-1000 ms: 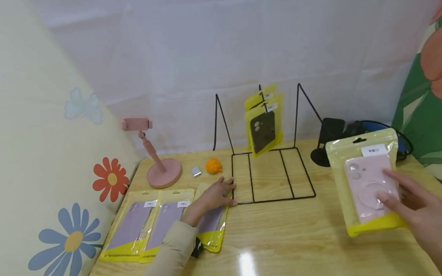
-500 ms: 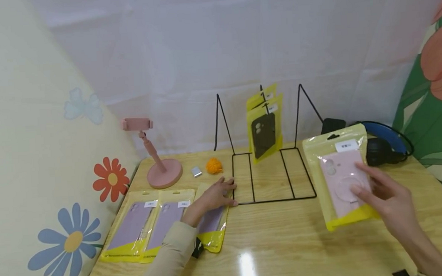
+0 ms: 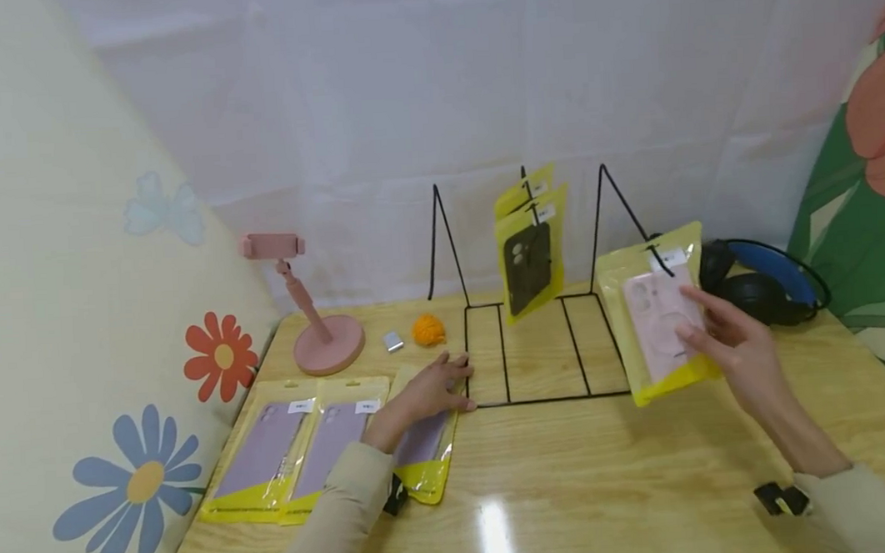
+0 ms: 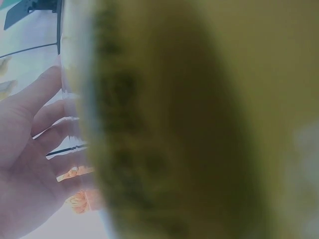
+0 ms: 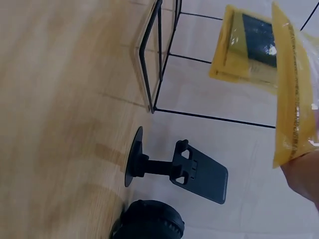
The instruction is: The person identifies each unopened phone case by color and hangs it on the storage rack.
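Note:
My right hand [image 3: 727, 347] holds a yellow packet with a pink phone case [image 3: 658, 319] upright at the right hook of the black wire rack [image 3: 536, 351], fingers spread over its front. In the right wrist view the packet's yellow edge [image 5: 294, 89] shows beside my hand. A packet with a dark case [image 3: 529, 259] hangs on the rack's middle hook. My left hand [image 3: 426, 392] rests flat on a packet with a purple case [image 3: 422, 453], fingertips at the rack's base. Two more purple-case packets [image 3: 294, 447] lie to its left. The left wrist view shows my palm [image 4: 30, 164] behind a blur.
A pink phone stand [image 3: 317, 316], a small silver block [image 3: 392, 342] and an orange pompom [image 3: 428, 331] sit behind my left hand. A black phone stand [image 5: 184, 167] and blue headphones [image 3: 766, 284] stand at the back right. Flowered panels flank the wooden table [image 3: 574, 487].
My right hand has carried the pink-case packet up and to the left, from the table's right side to the rack's right hook. My left hand has stayed put.

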Tool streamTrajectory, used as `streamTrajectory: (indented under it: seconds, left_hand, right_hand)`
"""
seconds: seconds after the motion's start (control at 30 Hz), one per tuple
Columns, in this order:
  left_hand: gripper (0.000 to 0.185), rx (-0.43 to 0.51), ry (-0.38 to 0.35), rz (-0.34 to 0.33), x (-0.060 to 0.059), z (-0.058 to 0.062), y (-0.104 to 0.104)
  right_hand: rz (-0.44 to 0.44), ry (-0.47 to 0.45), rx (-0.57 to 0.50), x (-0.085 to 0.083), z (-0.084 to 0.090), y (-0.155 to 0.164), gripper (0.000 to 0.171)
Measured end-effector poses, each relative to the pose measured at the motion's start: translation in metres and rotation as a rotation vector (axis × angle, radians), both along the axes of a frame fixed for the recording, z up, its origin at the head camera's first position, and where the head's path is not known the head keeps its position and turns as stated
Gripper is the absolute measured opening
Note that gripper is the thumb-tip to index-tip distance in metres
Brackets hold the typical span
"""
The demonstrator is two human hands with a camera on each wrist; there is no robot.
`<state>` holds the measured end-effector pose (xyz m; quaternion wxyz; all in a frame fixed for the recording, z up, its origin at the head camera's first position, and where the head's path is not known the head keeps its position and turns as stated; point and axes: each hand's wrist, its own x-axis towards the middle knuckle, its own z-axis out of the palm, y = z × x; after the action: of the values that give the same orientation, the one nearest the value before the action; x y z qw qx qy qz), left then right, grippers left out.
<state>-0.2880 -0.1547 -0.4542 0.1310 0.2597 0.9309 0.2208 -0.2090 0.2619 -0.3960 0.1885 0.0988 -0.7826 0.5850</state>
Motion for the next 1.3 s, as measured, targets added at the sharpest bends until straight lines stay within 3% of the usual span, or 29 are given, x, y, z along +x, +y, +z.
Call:
streamTrajectory:
  seconds: [0.2,0.53,0.6,0.73,0.8,0.93,1.0,1.07,1.2,1.3]
  left_hand:
    - [0.066,0.005,-0.003,-0.010,0.002,0.000,0.002]
    - [0.065,0.001,0.003,-0.009,0.002,0.000,0.004]
    - [0.066,-0.001,0.001,-0.008,0.002,0.000,0.004]
    - [0.066,-0.004,-0.002,-0.008,0.002,-0.001,0.004]
    - [0.066,-0.004,-0.004,-0.005,0.002,-0.001,0.005]
    - [0.065,-0.003,-0.001,-0.003,0.003,0.000,0.005]
    - [0.065,-0.004,0.001,0.000,0.003,0.001,0.005]
    - [0.065,-0.005,0.005,0.001,0.004,0.001,0.004]
    - [0.065,-0.003,0.009,0.007,0.005,0.003,0.002]
    - [0.065,-0.002,0.004,0.014,0.005,0.005,0.001]
  right_hand:
    - [0.098,0.036,-0.160,-0.040,0.004,-0.002,0.049]
    - [0.065,0.083,-0.165,-0.096,0.010,-0.015,0.050]
    - [0.053,0.110,-0.190,-0.103,0.009,-0.017,0.046]
    - [0.063,0.131,-0.376,-0.114,0.005,-0.019,0.029]
    - [0.074,0.106,-0.478,-0.116,0.003,-0.018,0.021]
    - [0.026,0.005,-0.511,-0.111,-0.003,-0.006,0.015]
    - [-0.002,-0.043,-0.461,-0.104,-0.008,0.001,0.016]
    - [-0.017,-0.075,-0.324,-0.095,-0.014,0.008,0.015]
    - [0.020,-0.137,0.102,-0.075,-0.024,0.016,0.031]
    - [0.146,-0.165,0.383,-0.063,-0.030,0.016,0.037]
